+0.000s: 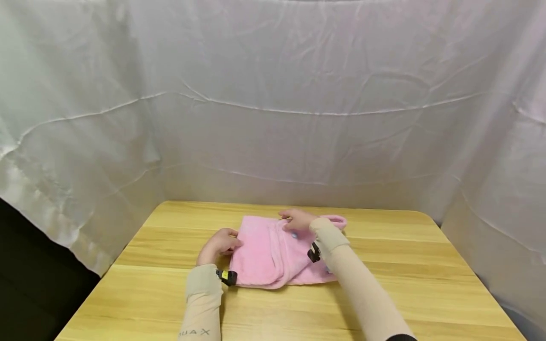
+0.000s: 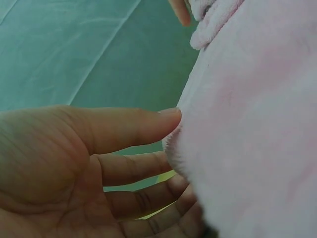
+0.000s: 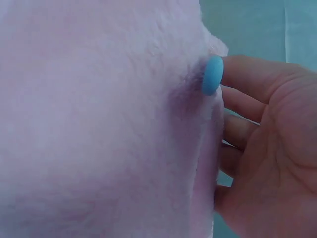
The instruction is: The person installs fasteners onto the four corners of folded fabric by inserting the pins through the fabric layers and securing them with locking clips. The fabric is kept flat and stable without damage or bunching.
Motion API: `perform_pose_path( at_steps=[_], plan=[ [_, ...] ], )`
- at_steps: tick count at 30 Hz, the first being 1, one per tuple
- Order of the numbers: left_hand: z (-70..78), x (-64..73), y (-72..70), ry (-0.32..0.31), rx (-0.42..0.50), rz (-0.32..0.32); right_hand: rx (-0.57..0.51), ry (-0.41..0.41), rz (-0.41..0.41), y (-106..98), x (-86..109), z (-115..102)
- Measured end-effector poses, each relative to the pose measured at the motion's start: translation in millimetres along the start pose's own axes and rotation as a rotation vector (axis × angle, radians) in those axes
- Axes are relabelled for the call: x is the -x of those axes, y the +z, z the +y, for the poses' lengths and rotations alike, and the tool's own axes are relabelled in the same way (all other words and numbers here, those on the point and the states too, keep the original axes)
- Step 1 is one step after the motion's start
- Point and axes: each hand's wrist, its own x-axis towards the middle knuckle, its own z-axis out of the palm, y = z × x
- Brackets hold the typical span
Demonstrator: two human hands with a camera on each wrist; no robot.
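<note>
A folded pink plush cloth point(image 1: 258, 251) with blue buttons lies on the table between both hands. Its right part is bunched, with a rolled loop at the far right corner. My left hand point(image 1: 221, 244) is at the cloth's left edge. In the left wrist view the thumb point(image 2: 148, 126) touches that edge, while the other fingers, relaxed and spread, reach its underside. Across the far part of the cloth lies my right hand point(image 1: 298, 220), fingers extended to the left. A blue button point(image 3: 213, 75) overlaps its thumb tip in the right wrist view, and the other fingertips are hidden behind the cloth.
The wooden table point(image 1: 145, 303) has rounded far corners. A pale grey curtain point(image 1: 298, 142) hangs behind it and along both sides. Small dark cameras sit on both wrists, the left one point(image 1: 228, 278) close to the cloth's near left corner.
</note>
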Motion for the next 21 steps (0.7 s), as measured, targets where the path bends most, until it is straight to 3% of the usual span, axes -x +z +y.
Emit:
perform_pose_path(
  at_steps=[13,21],
  plan=[
    [4.0,-0.3,-4.1,-0.004,-0.024,0.004,0.111,0.0,-0.029,-5.3,-8.3,-14.5],
    [0.1,0.3,-3.8,-0.006,-0.032,-0.002,0.102,-0.105,0.041,-15.4,1.6,-12.4]
  ],
)
